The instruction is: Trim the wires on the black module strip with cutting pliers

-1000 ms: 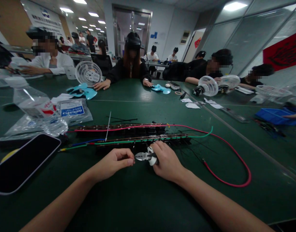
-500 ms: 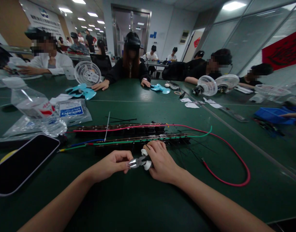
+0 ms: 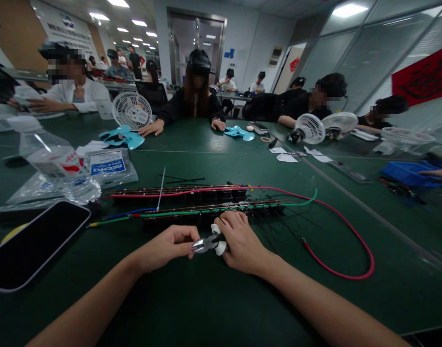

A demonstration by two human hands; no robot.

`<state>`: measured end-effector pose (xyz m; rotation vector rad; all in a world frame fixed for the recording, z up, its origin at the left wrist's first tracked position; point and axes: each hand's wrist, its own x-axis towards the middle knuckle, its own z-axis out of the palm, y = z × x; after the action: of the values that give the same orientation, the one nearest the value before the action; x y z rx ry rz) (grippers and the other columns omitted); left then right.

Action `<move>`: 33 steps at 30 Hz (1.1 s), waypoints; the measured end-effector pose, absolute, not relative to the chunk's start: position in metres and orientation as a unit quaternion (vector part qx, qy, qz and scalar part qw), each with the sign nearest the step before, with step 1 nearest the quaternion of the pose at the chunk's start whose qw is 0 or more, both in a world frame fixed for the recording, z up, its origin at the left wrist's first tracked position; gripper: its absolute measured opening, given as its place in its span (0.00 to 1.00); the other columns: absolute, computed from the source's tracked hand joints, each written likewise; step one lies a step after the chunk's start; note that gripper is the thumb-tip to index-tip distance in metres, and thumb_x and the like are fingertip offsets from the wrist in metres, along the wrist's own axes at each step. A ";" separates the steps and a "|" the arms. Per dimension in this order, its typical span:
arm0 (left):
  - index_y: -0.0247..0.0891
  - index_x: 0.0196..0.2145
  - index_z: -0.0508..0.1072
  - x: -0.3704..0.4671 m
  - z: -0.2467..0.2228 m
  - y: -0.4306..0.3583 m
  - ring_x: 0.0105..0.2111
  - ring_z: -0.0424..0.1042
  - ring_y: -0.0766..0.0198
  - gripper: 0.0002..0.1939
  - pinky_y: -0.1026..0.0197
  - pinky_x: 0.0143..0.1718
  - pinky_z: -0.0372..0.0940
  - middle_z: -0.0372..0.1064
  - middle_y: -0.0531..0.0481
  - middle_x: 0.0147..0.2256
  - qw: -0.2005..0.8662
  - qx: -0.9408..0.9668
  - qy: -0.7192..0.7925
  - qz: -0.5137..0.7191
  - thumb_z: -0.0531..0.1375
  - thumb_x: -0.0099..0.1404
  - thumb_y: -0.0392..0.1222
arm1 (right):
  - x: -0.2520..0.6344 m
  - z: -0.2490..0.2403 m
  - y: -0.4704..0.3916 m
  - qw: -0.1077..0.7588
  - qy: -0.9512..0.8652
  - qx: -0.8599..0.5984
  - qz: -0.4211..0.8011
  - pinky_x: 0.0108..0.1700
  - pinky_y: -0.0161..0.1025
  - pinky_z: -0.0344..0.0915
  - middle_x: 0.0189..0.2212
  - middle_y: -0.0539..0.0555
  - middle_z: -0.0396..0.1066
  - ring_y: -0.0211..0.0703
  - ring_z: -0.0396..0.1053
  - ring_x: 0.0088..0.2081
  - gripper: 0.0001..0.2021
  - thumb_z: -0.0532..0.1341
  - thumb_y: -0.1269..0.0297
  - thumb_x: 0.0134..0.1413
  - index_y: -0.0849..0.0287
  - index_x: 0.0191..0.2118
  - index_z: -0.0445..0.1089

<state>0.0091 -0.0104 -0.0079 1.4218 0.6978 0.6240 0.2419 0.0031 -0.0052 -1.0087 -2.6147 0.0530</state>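
My right hand (image 3: 239, 241) is closed round the white-and-black handles of a pair of cutting pliers (image 3: 205, 244), whose metal jaws point left. At the jaw tips, the thumb and fingers of my left hand (image 3: 172, 246) are pinched together; whatever is between them is hidden. Just beyond my hands lies a black terminal strip (image 3: 152, 224) with a green wire (image 3: 192, 212) along it. Behind that strip runs a second one (image 3: 214, 193), crossed by a long red cable (image 3: 336, 209). A white cable tie (image 3: 161, 188) sticks up by a blue wire (image 3: 134, 212).
At the left are a dark-screened phone (image 3: 36, 246), a plastic bottle (image 3: 47, 154) and a labelled clear bag (image 3: 110, 166). Black cable ties (image 3: 185, 180) lie behind the strips. Across the table sit several people, among fan parts (image 3: 132, 111) and blue fan blades (image 3: 239, 132).
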 end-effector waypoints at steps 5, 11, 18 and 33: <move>0.35 0.29 0.70 0.010 -0.006 -0.012 0.30 0.62 0.66 0.10 0.62 0.35 0.57 0.63 0.53 0.29 0.660 0.622 0.313 0.282 0.61 0.64 0.44 | 0.241 -0.006 0.003 0.170 -0.919 -0.355 0.018 0.49 0.51 0.53 0.43 0.62 0.61 0.53 0.56 0.45 0.22 0.57 0.70 0.46 0.63 0.50 0.59; 0.35 0.30 0.70 0.011 -0.004 -0.012 0.30 0.62 0.66 0.09 0.62 0.35 0.57 0.63 0.54 0.29 0.641 0.635 0.326 0.281 0.60 0.65 0.42 | 0.241 -0.006 0.002 0.172 -0.917 -0.360 0.010 0.49 0.50 0.53 0.42 0.62 0.60 0.53 0.56 0.44 0.21 0.57 0.70 0.46 0.64 0.49 0.60; 0.35 0.30 0.69 0.011 -0.004 -0.012 0.30 0.63 0.65 0.08 0.62 0.34 0.57 0.64 0.54 0.28 0.631 0.638 0.341 0.279 0.60 0.64 0.42 | 0.240 -0.007 0.001 0.167 -0.913 -0.373 0.003 0.47 0.49 0.54 0.41 0.61 0.61 0.52 0.56 0.43 0.19 0.57 0.69 0.46 0.64 0.47 0.62; 0.35 0.30 0.69 0.010 -0.009 -0.012 0.31 0.64 0.65 0.08 0.61 0.36 0.59 0.65 0.53 0.29 0.625 0.635 0.341 0.300 0.60 0.64 0.42 | 0.241 -0.004 -0.002 0.177 -0.906 -0.383 0.011 0.49 0.50 0.54 0.43 0.62 0.62 0.53 0.56 0.45 0.22 0.58 0.70 0.48 0.64 0.52 0.60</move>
<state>0.0104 -0.0119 -0.0093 1.4580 0.7823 0.6892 0.2408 -0.0019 -0.0045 -1.0851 -2.5650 0.0302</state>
